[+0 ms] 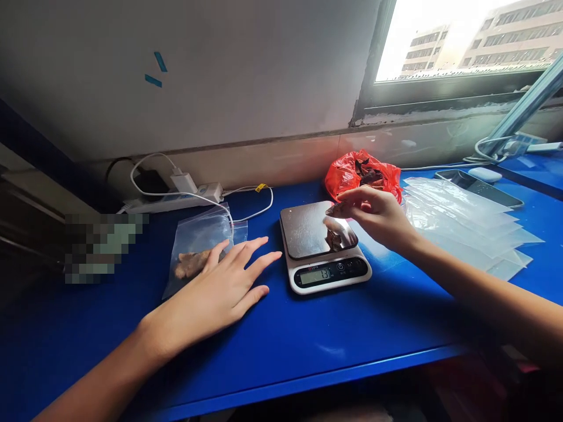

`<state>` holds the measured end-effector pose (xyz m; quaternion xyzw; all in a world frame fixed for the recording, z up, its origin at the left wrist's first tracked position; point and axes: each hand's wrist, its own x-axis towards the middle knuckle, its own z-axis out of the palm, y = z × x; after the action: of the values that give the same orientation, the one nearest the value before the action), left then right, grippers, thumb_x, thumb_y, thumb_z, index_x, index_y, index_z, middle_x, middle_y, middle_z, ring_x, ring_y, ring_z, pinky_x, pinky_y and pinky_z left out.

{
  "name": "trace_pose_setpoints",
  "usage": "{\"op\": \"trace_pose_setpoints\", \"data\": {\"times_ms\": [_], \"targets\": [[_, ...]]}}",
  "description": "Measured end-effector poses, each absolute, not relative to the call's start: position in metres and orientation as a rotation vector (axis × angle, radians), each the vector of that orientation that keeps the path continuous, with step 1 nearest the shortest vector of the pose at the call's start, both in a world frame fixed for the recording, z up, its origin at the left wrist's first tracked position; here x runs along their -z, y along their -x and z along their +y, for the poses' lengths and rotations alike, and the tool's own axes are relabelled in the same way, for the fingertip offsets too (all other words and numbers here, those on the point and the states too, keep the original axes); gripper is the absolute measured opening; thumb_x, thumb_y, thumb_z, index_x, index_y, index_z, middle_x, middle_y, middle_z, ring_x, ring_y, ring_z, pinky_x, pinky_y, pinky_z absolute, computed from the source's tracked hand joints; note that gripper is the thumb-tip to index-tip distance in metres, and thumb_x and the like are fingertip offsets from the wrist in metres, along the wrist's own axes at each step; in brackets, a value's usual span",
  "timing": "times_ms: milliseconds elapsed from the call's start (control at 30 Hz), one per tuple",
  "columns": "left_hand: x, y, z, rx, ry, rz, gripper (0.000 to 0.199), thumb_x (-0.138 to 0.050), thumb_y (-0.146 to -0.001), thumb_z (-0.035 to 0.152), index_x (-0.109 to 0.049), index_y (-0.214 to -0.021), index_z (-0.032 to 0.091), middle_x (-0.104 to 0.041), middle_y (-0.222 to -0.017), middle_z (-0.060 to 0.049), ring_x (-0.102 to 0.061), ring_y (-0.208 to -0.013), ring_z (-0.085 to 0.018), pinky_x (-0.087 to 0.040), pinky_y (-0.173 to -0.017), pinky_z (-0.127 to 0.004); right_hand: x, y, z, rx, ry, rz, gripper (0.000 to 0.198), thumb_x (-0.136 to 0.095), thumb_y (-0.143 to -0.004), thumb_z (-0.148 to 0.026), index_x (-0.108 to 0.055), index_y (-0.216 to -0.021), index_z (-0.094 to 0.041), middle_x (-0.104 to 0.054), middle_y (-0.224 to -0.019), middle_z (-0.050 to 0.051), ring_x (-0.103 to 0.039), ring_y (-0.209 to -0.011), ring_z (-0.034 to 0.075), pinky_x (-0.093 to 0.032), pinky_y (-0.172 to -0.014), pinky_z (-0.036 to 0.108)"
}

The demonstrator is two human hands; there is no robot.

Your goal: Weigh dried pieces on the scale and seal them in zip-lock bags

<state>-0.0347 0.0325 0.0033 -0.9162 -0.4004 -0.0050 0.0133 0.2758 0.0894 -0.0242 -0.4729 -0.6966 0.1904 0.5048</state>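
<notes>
My right hand [373, 212] pinches a dark brown, dried-looking piece [336, 210] over the far right part of a kitchen scale's [310, 231] shiny plate. Below it on the plate is a brown patch; I cannot tell whether it is another piece or a reflection. The scale's display [315, 275] is lit and seems to read 13 or 1.3. My left hand [222, 287] is open, fingers spread, left of the scale. It partly covers a clear zip bag [187, 234] holding tan, lumpy pieces [191, 264]; whether it touches the bag is unclear.
Behind the scale, a red plastic bag [345, 170] holds dark dried pieces. Flat clear bags [457, 223] lie fanned out on the right, with a phone [497, 192] beyond. A power strip [176, 200] with a white cable runs along the wall. The blue table's [308, 363] front edge is near me.
</notes>
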Motion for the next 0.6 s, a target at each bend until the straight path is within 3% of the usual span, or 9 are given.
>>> {"op": "trace_pose_setpoints", "data": {"times_ms": [133,233,333,433,600], "targets": [[-0.012,0.018,0.038,0.171,3.020,-1.062,0.034,-0.046,-0.097,0.029,-0.055,-0.129,0.021,-0.051,-0.139,-0.012,-0.045,-0.130,-0.028,-0.038,-0.108,-0.050,0.022,-0.272,0.086,-0.501,1.119,-1.678,0.014,-0.065,-0.080,-0.022,-0.072,-0.091,-0.018,-0.071,-0.091,0.006,-0.068,-0.085,0.020,-0.056,-0.076,0.035],[-0.015,-0.004,0.044,0.413,3.044,-0.859,0.031,-0.046,-0.097,0.027,-0.057,-0.125,0.018,-0.056,-0.133,-0.011,-0.048,-0.127,-0.024,-0.040,-0.107,-0.042,0.015,-0.271,0.081,-0.480,1.105,-1.669,0.013,-0.061,-0.081,-0.021,-0.072,-0.086,-0.017,-0.072,-0.083,0.005,-0.068,-0.079,0.018,-0.055,-0.074,0.034],[-0.014,-0.030,0.051,0.471,3.044,-0.673,0.035,-0.046,-0.098,0.030,-0.055,-0.129,0.018,-0.057,-0.135,-0.010,-0.047,-0.129,-0.024,-0.036,-0.109,-0.041,0.010,-0.271,0.077,-0.423,1.135,-1.639,0.014,-0.060,-0.077,-0.019,-0.073,-0.081,-0.016,-0.071,-0.077,0.004,-0.066,-0.071,0.016,-0.053,-0.067,0.030],[-0.010,-0.051,0.059,0.341,3.043,-0.533,0.037,-0.044,-0.099,0.032,-0.054,-0.132,0.019,-0.055,-0.140,-0.010,-0.043,-0.133,-0.028,-0.033,-0.109,-0.046,0.010,-0.271,0.075,-0.606,1.101,-1.569,0.015,-0.058,-0.073,-0.017,-0.071,-0.080,-0.015,-0.071,-0.074,0.004,-0.066,-0.066,0.016,-0.053,-0.062,0.028],[-0.006,-0.054,0.067,0.365,2.999,-0.707,0.036,-0.045,-0.098,0.031,-0.055,-0.131,0.021,-0.053,-0.142,-0.010,-0.043,-0.134,-0.030,-0.031,-0.108,-0.051,0.016,-0.273,0.078,-0.722,1.063,-1.559,0.013,-0.065,-0.076,-0.024,-0.072,-0.083,-0.016,-0.072,-0.083,0.006,-0.068,-0.078,0.019,-0.054,-0.070,0.031]]}}
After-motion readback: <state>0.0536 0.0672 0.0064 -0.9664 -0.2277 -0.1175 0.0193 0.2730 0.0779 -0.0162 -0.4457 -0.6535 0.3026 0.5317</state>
